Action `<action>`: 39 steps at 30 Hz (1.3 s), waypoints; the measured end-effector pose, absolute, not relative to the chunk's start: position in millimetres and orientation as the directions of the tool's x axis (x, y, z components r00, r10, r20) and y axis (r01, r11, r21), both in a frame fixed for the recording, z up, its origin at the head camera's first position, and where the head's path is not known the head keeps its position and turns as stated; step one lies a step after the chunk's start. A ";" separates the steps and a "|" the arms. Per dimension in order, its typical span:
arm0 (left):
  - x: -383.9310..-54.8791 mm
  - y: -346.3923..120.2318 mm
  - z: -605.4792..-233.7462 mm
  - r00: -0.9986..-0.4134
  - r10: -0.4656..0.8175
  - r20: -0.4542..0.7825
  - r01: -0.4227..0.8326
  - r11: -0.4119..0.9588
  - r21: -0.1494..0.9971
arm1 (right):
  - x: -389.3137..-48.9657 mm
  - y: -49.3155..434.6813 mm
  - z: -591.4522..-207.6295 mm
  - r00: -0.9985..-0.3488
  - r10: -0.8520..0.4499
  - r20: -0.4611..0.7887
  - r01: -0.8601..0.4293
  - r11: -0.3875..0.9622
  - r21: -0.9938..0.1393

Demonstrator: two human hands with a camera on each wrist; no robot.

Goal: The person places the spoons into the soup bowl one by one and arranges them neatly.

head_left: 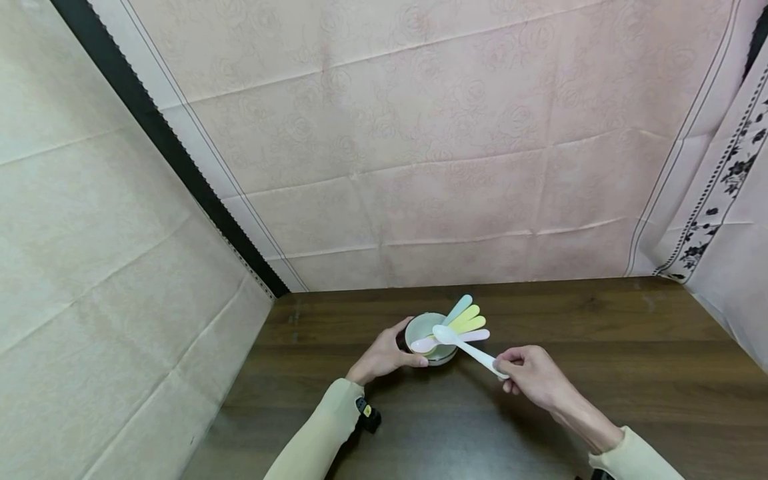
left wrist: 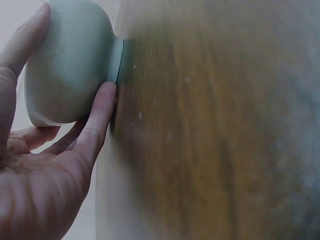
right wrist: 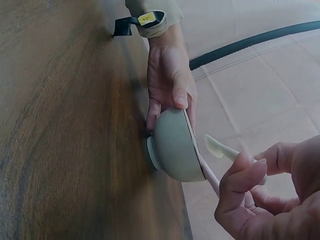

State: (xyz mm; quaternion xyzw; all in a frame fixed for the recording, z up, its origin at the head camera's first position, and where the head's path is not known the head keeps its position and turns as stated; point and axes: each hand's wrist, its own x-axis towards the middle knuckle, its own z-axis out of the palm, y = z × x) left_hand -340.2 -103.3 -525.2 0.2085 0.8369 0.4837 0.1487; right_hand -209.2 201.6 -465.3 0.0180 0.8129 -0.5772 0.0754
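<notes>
A pale green bowl [head_left: 423, 324] stands on the wooden table, and my left hand [head_left: 387, 350] grips its side. In the left wrist view, the fingers of that hand wrap the bowl [left wrist: 72, 55], one fingertip down by its foot. Several spoons lean in the bowl with handles fanned to the right: a light blue spoon [head_left: 459, 308], yellow-green spoons [head_left: 471, 325] and a pale pink spoon [head_left: 479, 335]. My right hand [head_left: 534, 373] pinches a white spoon [head_left: 477, 353] by its handle end. The head of this spoon [right wrist: 215, 147] is over the bowl's opening.
The brown wooden table [head_left: 576, 320] runs beneath both hands. A pale patterned cloth [head_left: 420, 147] hangs behind its far edge, with another cloth [head_left: 108, 267] at the left. A black strap device [head_left: 369, 415] sits on the left wrist.
</notes>
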 end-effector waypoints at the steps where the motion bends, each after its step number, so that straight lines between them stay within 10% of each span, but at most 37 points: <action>1: -340.0 -103.3 -525.3 -0.869 0.493 -0.047 0.204 0.444 0.872 | -209.5 201.5 -465.1 -0.988 -0.057 -0.144 0.116 0.335 -0.935; 39: -341.1 -104.3 -526.1 -0.862 0.506 -0.045 0.208 0.432 0.878 | -240.0 186.4 -468.6 -0.992 -0.031 -0.125 0.106 0.348 -0.932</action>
